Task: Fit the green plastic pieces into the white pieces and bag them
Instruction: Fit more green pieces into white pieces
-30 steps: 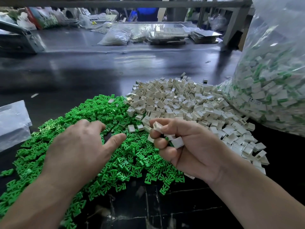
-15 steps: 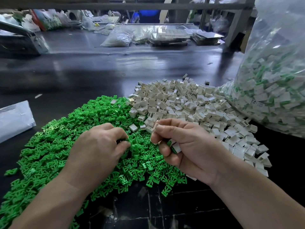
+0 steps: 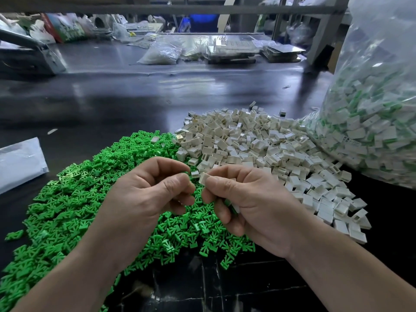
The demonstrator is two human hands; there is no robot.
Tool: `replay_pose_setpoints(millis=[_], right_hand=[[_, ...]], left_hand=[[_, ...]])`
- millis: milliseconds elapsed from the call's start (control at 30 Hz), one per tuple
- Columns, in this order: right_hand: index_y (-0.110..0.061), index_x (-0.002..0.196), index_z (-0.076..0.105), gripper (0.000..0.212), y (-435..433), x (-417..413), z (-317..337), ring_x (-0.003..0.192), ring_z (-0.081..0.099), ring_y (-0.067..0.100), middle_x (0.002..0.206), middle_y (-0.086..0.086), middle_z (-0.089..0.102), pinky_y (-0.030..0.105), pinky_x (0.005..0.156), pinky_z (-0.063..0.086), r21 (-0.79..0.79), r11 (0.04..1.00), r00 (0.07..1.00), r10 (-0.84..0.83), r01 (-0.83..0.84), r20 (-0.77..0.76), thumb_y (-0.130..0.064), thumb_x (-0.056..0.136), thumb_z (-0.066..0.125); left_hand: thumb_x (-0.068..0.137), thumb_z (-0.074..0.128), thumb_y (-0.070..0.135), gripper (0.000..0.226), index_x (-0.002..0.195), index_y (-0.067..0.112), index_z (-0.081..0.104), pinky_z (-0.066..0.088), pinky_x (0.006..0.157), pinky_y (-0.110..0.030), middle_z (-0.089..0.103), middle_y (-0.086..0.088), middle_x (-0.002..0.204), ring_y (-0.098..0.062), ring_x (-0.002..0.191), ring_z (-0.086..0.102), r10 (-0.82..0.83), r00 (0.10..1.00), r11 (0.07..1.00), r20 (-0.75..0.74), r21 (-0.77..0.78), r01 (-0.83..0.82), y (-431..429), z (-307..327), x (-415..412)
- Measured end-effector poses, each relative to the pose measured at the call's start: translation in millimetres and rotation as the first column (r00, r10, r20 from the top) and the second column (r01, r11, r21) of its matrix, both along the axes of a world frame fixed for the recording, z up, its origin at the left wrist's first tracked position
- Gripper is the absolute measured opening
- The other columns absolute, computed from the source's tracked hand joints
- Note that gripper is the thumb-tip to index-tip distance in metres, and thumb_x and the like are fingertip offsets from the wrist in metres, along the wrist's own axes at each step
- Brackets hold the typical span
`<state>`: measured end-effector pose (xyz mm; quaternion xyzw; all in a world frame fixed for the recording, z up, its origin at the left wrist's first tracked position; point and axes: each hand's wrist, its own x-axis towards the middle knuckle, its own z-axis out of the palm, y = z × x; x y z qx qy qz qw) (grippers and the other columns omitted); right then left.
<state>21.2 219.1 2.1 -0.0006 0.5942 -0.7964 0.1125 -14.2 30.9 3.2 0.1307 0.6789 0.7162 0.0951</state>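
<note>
A heap of green plastic pieces [image 3: 74, 199] covers the near left of the dark table [image 3: 117, 102]. Next to it on the right lies a heap of white pieces [image 3: 265, 145]. My right hand [image 3: 249, 206] pinches one white piece [image 3: 203, 178] between thumb and forefinger, and more white pieces sit under its curled fingers. My left hand [image 3: 146, 194] is held just left of it, above the green heap, thumb and fingertips pinched together on a small green piece that the fingers hide. The two hands' fingertips are almost touching.
A large clear bag [image 3: 373, 113] of assembled white-and-green pieces stands at the right, against the white heap. A flat plastic bag [image 3: 19, 162] lies at the left edge. Bags, trays and boxes [image 3: 231, 49] line the far side of the table.
My left hand has lifted off the green heap and moved right, fingertips pinched. My right hand has turned its white piece toward the left hand. Both hands have come together.
</note>
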Motion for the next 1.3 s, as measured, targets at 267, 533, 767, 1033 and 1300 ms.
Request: replay_pose_setpoints(millis=[267,533,767,1033,1300], right_hand=[[-0.031,0.079,0.069,0.013,-2,7,0,0.047,0.051,0.011,0.069,-0.002,0.061,0.019,0.036,0.037,0.247,0.969,0.993,0.042,-0.013,-0.113,-0.035,0.091,0.068],[-0.025,0.080,0.066,0.020,-3,9,4,0.040,0.046,0.007,0.059,-0.005,0.056,0.019,0.036,0.034,0.313,0.948,0.979,0.011,0.054,-0.202,-0.029,0.099,0.062],[-0.028,0.079,0.068,0.021,-4,10,6,0.044,0.047,0.008,0.062,-0.005,0.057,0.018,0.036,0.034,0.328,0.943,0.981,0.016,0.049,-0.192,-0.026,0.099,0.062],[-0.024,0.079,0.067,0.019,-4,8,4,0.040,0.042,0.009,0.063,0.000,0.054,0.016,0.035,0.029,0.151,0.988,0.992,0.013,0.007,-0.126,-0.029,0.097,0.064],[-0.005,0.094,0.067,0.027,-1,6,1,0.039,0.040,0.008,0.061,0.000,0.055,0.015,0.031,0.026,0.010,0.998,0.997,0.064,-0.063,-0.039,-0.032,0.087,0.067]], left_hand=[[0.067,0.078,0.036,0.023,0.082,0.019,0.073,0.051,0.053,-0.025,0.063,-0.008,0.069,-0.018,0.061,0.059,0.023,0.998,0.994,0.051,0.105,-0.028,7,-6,4],[0.067,0.079,0.039,0.028,0.082,0.016,0.072,0.051,0.054,-0.026,0.064,-0.009,0.070,-0.020,0.063,0.060,0.004,1.000,0.997,0.024,0.080,-0.006,7,-4,6],[0.071,0.081,0.034,0.026,0.082,0.013,0.070,0.050,0.053,-0.027,0.063,-0.009,0.071,-0.021,0.062,0.060,-0.025,0.998,0.992,0.058,0.122,0.018,10,-4,8],[0.087,0.062,0.030,0.030,0.111,0.013,0.069,0.048,0.040,-0.024,0.060,-0.009,0.063,-0.018,0.048,0.058,-0.353,0.896,0.885,0.270,0.405,0.227,13,5,13],[0.071,0.086,0.026,0.048,0.111,0.006,0.070,0.056,0.045,-0.025,0.069,-0.016,0.074,-0.022,0.059,0.069,-0.497,0.806,0.757,0.323,0.615,0.220,16,4,14]])
